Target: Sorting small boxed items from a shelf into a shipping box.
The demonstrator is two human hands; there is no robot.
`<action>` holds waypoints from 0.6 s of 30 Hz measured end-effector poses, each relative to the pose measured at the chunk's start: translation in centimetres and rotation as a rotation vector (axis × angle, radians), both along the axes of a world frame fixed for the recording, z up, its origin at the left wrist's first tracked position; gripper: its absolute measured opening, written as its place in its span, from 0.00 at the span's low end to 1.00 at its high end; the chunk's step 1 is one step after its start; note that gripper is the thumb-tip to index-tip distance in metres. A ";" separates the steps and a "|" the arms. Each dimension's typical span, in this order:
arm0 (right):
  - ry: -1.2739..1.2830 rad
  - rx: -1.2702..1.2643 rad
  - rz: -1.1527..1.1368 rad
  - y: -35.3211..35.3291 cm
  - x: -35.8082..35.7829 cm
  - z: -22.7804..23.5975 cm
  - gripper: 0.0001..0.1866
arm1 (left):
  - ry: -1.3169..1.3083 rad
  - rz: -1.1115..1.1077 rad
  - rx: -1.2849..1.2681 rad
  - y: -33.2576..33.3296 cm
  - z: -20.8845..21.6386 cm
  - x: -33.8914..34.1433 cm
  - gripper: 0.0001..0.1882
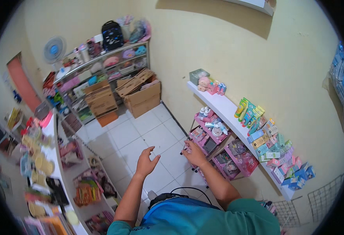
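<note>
Left hand: the left hand (146, 162) was hanging over the tiled floor (136, 143), mid-frame, thumb and fingers spread, nothing in it as far as I could see.
Right hand: the right hand (195, 154) was just right of centre, fingers loosely apart and a bit curled, also holding nothing I could spot. Couldn't tell if it was touching anything.
Pink cart: the pink cart (208, 131) sat right of centre, closest thing to the right hand, its tiers loaded with small packs, and white bottles (204, 112) up top.
Wall shelf: a white shelf (219, 103) ran down the right side, with squeeze tubes (247, 112) around the middle and a crowd of little boxes (273, 150) toward the lower right.
Back corner: upper left had two cardboard boxes (143, 99) in front of a packed rack, with a dark backpack (113, 36) on top and a fan (55, 49) nearby.
Left side: a long white unit took up the lower left, beige cups (44, 164) on its top, packets on the lower levels.
</note>
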State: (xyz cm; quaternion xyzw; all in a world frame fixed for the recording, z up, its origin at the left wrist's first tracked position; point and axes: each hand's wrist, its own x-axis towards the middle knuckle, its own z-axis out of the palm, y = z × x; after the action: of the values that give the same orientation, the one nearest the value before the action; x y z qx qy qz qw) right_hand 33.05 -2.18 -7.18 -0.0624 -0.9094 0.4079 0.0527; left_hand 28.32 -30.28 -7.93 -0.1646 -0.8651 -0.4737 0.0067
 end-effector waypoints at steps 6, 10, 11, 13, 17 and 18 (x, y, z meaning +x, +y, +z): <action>0.077 -0.018 -0.252 2.0 -4.1 0.4 0.31 | -0.019 -0.264 0.054 3.8 1.6 -11.2 0.31; 0.140 0.022 -0.376 4.4 -6.4 2.5 0.29 | 0.053 -0.375 0.023 7.8 2.3 -17.1 0.31; 0.166 0.066 -0.417 5.3 -6.9 3.1 0.28 | 0.066 -0.404 0.016 9.1 2.7 -18.5 0.31; 0.247 0.147 -0.503 7.2 -8.7 3.4 0.26 | 0.096 -0.445 0.019 11.7 2.8 -21.2 0.31; 0.507 0.260 -0.552 13.2 -12.0 2.2 0.25 | 0.135 -0.548 0.055 17.3 3.6 -24.9 0.30; 0.508 0.262 -0.566 14.3 -13.0 2.4 0.25 | 0.136 -0.563 0.054 18.3 3.7 -25.8 0.30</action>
State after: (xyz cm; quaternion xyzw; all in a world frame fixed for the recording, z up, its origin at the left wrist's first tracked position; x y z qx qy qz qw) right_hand 20.04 12.16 -4.81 -0.2006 -0.8586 0.2604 0.3935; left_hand 2.51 -11.97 -4.21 -0.4293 -0.7702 -0.4675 -0.0625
